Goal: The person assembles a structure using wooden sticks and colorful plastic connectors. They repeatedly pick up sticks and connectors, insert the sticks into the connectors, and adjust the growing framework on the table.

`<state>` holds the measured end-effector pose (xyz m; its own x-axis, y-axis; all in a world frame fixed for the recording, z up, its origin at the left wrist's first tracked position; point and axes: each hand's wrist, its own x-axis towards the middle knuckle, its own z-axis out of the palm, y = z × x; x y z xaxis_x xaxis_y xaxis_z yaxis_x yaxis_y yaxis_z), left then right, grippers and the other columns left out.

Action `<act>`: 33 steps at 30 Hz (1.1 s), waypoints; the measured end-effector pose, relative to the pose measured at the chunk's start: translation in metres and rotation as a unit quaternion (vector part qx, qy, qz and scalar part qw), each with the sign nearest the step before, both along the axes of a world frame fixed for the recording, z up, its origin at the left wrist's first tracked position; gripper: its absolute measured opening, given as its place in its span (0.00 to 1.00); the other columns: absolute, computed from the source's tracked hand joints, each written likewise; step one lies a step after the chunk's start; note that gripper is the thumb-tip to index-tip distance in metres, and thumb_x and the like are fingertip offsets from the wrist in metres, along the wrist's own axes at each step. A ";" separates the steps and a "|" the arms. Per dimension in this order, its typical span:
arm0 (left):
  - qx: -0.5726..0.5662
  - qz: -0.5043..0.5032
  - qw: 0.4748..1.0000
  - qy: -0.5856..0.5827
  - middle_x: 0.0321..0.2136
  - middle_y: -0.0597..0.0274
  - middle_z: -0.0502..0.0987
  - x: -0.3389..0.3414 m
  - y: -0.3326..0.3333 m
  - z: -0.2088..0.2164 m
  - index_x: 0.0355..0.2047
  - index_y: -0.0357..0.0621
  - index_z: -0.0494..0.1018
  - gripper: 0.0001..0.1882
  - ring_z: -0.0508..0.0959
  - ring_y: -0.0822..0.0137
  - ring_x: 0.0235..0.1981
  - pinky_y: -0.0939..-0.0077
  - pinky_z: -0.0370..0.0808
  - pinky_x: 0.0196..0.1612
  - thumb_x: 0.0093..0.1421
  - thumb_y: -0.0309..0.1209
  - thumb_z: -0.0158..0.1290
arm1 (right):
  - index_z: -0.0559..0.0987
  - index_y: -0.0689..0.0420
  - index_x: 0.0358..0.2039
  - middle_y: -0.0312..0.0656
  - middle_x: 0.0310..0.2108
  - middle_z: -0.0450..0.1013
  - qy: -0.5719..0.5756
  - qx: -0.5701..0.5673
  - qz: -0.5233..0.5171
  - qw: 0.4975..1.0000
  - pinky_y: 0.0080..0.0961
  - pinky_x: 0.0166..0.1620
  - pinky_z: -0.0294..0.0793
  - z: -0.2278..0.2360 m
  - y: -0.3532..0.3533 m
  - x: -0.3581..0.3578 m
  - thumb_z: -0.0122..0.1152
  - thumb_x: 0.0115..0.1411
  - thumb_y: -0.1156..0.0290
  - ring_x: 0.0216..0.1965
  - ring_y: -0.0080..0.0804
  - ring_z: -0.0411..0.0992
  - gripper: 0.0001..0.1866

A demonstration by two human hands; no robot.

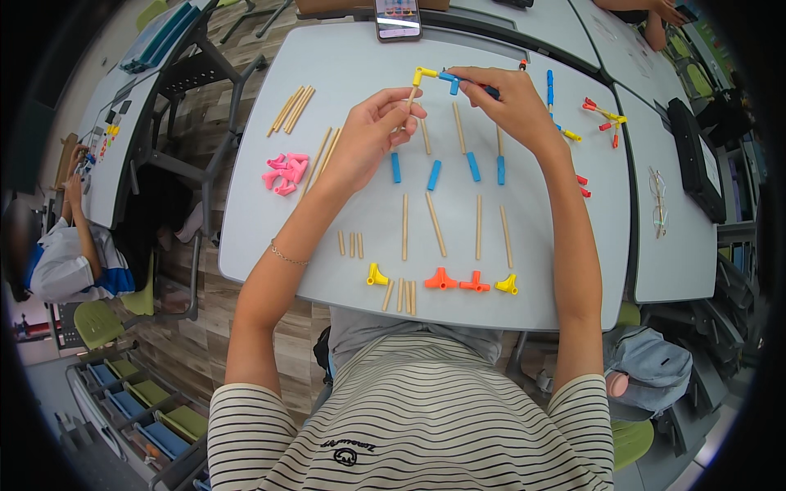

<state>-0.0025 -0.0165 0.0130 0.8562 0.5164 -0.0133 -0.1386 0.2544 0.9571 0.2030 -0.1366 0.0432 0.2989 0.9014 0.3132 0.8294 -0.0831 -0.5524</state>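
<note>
Left hand [385, 127]: closed in a pinch on a wooden stick [412, 96], held upright over the far part of the tabletop [254, 221]; a yellow elbow connector [422, 74] caps the stick

Right hand [512, 102]: fingertips closed on a blue connector [449, 79], its end meeting the yellow elbow; depth of fit cannot be told

Tabletop, left: one bundle of wooden sticks [291, 111]; below it, one heap of pink connectors [286, 173]; more long sticks beside the left hand, partly hidden

Tabletop, centre: upper sticks [458, 128], partly behind the hands; four blue tubes [434, 175], in a row beneath; four middle sticks [479, 227], nearer the person, one slanting more than the others; three short sticks [352, 245], to their left

Tabletop, near edge: two yellow connectors [377, 275], flanking two orange connectors [441, 280]; four short pieces [400, 296] close by

Tabletop, right: one red-and-yellow assembly [607, 119]; one upright-lying blue piece [550, 87]

Tabletop, far edge: one phone [398, 20], screen lit

Adjoining table, right: eyeglasses [658, 203]; black case [697, 161]
</note>
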 end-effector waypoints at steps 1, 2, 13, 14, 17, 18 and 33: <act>-0.002 -0.002 1.000 -0.001 0.38 0.64 0.77 0.000 0.000 0.000 0.58 0.32 0.68 0.19 0.72 0.82 0.33 0.87 0.70 0.35 0.70 0.29 0.49 | 0.83 0.53 0.52 0.39 0.30 0.80 -0.004 0.004 0.004 1.000 0.21 0.32 0.70 -0.001 0.000 0.000 0.59 0.66 0.65 0.28 0.23 0.73 0.16; -0.004 -0.004 1.000 -0.001 0.38 0.64 0.77 0.000 0.000 0.000 0.58 0.32 0.68 0.19 0.72 0.82 0.33 0.87 0.70 0.35 0.70 0.29 0.49 | 0.83 0.53 0.52 0.40 0.30 0.80 -0.008 0.009 0.008 1.000 0.21 0.32 0.71 -0.001 0.000 0.001 0.59 0.66 0.66 0.28 0.24 0.73 0.16; -0.038 0.038 0.998 -0.034 0.37 0.58 0.78 0.002 -0.006 -0.004 0.61 0.30 0.63 0.23 0.71 0.80 0.31 0.87 0.69 0.32 0.69 0.26 0.50 | 0.84 0.55 0.50 0.43 0.34 0.82 -0.054 0.015 0.026 0.998 0.23 0.33 0.71 0.008 -0.004 -0.002 0.61 0.64 0.70 0.28 0.29 0.73 0.15; -0.036 0.044 0.998 -0.036 0.37 0.58 0.78 0.002 -0.007 -0.003 0.62 0.30 0.61 0.24 0.71 0.80 0.31 0.87 0.69 0.32 0.69 0.26 0.50 | 0.84 0.55 0.50 0.44 0.34 0.82 -0.052 0.015 0.028 0.998 0.24 0.33 0.71 0.008 -0.004 -0.002 0.61 0.64 0.70 0.28 0.29 0.73 0.15; -0.058 0.029 0.997 -0.041 0.38 0.56 0.78 0.002 -0.005 -0.003 0.64 0.31 0.58 0.26 0.70 0.79 0.30 0.87 0.69 0.32 0.69 0.24 0.50 | 0.84 0.56 0.49 0.44 0.33 0.81 -0.071 0.023 0.046 0.996 0.24 0.32 0.70 0.007 -0.003 -0.003 0.61 0.63 0.72 0.27 0.29 0.72 0.14; -0.060 0.031 0.997 -0.046 0.38 0.56 0.78 0.001 -0.004 -0.004 0.65 0.31 0.58 0.26 0.70 0.79 0.30 0.86 0.69 0.32 0.69 0.24 0.50 | 0.84 0.57 0.49 0.44 0.32 0.81 -0.063 0.024 0.052 0.996 0.24 0.31 0.70 0.007 -0.003 -0.005 0.61 0.63 0.72 0.26 0.29 0.71 0.14; -0.047 -0.001 0.998 -0.043 0.36 0.59 0.75 0.001 0.007 0.007 0.66 0.34 0.59 0.25 0.71 0.74 0.31 0.77 0.70 0.34 0.70 0.26 0.46 | 0.82 0.56 0.52 0.41 0.27 0.78 -0.079 0.047 0.069 0.993 0.26 0.31 0.68 0.010 -0.002 -0.004 0.58 0.65 0.71 0.25 0.29 0.68 0.16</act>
